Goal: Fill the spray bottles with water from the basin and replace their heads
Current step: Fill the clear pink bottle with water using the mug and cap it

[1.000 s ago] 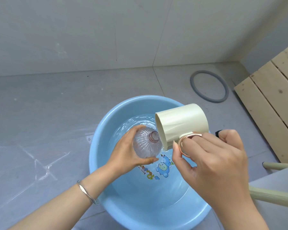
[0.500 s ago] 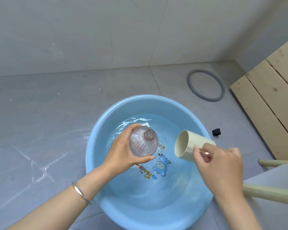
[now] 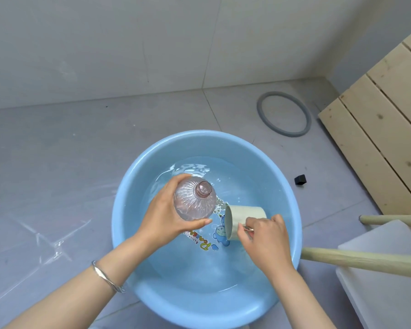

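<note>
Grey tiled floor (image 3: 57, 167) under a pale wall; the blue basin (image 3: 119, 210) sits at lower centre. The left hand (image 3: 164, 219) wraps the clear ribbed bottle (image 3: 192, 205) above the water, its neck bare. How full it is cannot be made out. The right hand (image 3: 263, 241) curls round the cream cup's (image 3: 247, 216) handle, which is mostly hidden by fingers. The cup, tipped at the neck a second ago, now lies low on its side in the basin.

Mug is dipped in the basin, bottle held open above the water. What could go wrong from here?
1. The mug has a rim far wider than the neck of the bottle, so a pour may spill past it.
2. The left hand holds the bottle by its round body; if wet, it might slip into the basin.
</note>
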Demonstrator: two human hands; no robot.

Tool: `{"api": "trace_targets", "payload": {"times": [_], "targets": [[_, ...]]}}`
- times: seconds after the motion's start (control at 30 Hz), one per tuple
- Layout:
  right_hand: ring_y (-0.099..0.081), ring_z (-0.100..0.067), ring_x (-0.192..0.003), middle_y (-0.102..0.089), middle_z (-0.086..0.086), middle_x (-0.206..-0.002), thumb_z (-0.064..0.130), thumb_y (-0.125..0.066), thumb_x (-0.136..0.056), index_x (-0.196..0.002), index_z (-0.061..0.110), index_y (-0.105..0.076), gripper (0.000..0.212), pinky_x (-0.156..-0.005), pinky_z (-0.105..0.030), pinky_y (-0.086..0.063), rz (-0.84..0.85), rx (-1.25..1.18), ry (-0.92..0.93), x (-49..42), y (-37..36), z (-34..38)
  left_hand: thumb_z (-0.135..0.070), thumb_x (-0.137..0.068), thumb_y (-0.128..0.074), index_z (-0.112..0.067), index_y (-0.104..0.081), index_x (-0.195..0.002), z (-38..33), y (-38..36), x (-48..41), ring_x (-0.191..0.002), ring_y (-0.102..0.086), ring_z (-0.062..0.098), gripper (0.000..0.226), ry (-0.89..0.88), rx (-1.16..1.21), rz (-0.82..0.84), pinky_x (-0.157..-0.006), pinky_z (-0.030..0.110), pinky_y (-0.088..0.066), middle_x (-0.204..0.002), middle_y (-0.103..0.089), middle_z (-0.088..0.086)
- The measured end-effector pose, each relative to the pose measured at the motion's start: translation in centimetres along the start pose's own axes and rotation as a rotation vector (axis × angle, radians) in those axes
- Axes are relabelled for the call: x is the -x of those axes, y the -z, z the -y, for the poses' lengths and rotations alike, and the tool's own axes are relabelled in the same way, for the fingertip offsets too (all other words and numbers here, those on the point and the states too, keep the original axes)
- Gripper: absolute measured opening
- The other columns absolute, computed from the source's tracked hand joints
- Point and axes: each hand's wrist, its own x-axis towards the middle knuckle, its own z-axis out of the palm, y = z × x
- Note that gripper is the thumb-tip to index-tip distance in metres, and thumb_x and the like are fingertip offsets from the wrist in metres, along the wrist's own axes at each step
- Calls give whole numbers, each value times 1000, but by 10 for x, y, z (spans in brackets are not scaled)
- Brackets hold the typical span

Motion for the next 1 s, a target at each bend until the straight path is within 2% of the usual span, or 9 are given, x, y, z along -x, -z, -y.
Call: {"api": "trace_targets", "payload": {"times": [0.1,0.2,0.33,0.43,0.53,0.63,0.77,0.87,1.0], "targets": [[-26,-22,-38,-44,1,-34,29,-54,-72,-49,26,-26,37,-60,-30,-19,77,-23,7,2,-6,7,-62,-47,-83,-47,-42,-122,0,0,0,-113,-54,-3,87,3,-6,-4,-91,7,-37,-120,-55,-29],[-18,-8,-39,-34,5,-33,27,-60,-73,-47,26,-21,47,-59,-31,-19,155,-156,-43,3,-6,13,-60,-47,-84,-45,-43,-123,1,0,0,-113,-54,-3,88,1,-9,-5,-91,6,-37,-120,-55,-28],[-20,-15,-47,-21,2,-41,27,-62,-85,-47,19,-25,53,-54,-25,-22,162,-536,-298,5,-3,1,-60,-48,-84,-42,-43,-125,1,1,-1,-115,-53,-2,89,0,-11,-1,-95,14,-40,-123,-55,-25],[-20,-12,-54,-17,3,-55,19,-66,-87,-52,12,-27,52,-52,-29,-17,95,-875,-524,5,7,-8,-62,-47,-83,-43,-43,-126,1,1,0,-116,-52,-2,90,0,-15,-5,-95,10,-37,-124,-54,-25],[-18,-6,-47,-16,10,-51,11,-60,-90,-56,-5,-38,44,-45,-15,-19,13,-1063,-643,6,21,-7,-62,-47,-83,-46,-42,-123,1,0,0,-114,-52,-6,87,6,-5,-9,-91,4,-35,-122,-54,-29],[-20,-4,-44,-16,11,-51,5,-57,-91,-55,-2,-36,42,-43,-8,-25,-93,-1146,-657,6,40,-3,-63,-47,-81,-49,-41,-121,0,0,0,-112,-52,-7,86,9,-7,-10,-90,4,-36,-119,-53,-32],[-17,-5,-48,-15,7,-55,3,-58,-90,-56,8,-31,44,-44,-8,-24,-196,-1149,-616,4,66,0,-65,-46,-81,-42,-42,-127,1,0,0,-115,-52,-1,93,29,-21,-12,-97,19,-40,-124,-54,-26],[-21,-2,-41,-15,11,-51,1,-58,-90,-55,15,-28,48,-44,-4,-28,-246,-1151,-576,1,85,3,-60,-48,-86,-39,-43,-129,0,-1,-1,-116,-52,0,94,22,-27,-9,-99,22,-40,-126,-54,-24],[-19,-5,-45,-16,12,-51,18,-66,-83,-52,8,-24,53,-48,-9,-28,-251,-1134,-492,-4,104,11,-58,-48,-87,-41,-43,-128,-1,-3,-1,-115,-53,1,93,24,-23,-10,-98,23,-42,-125,-54,-25]]}}
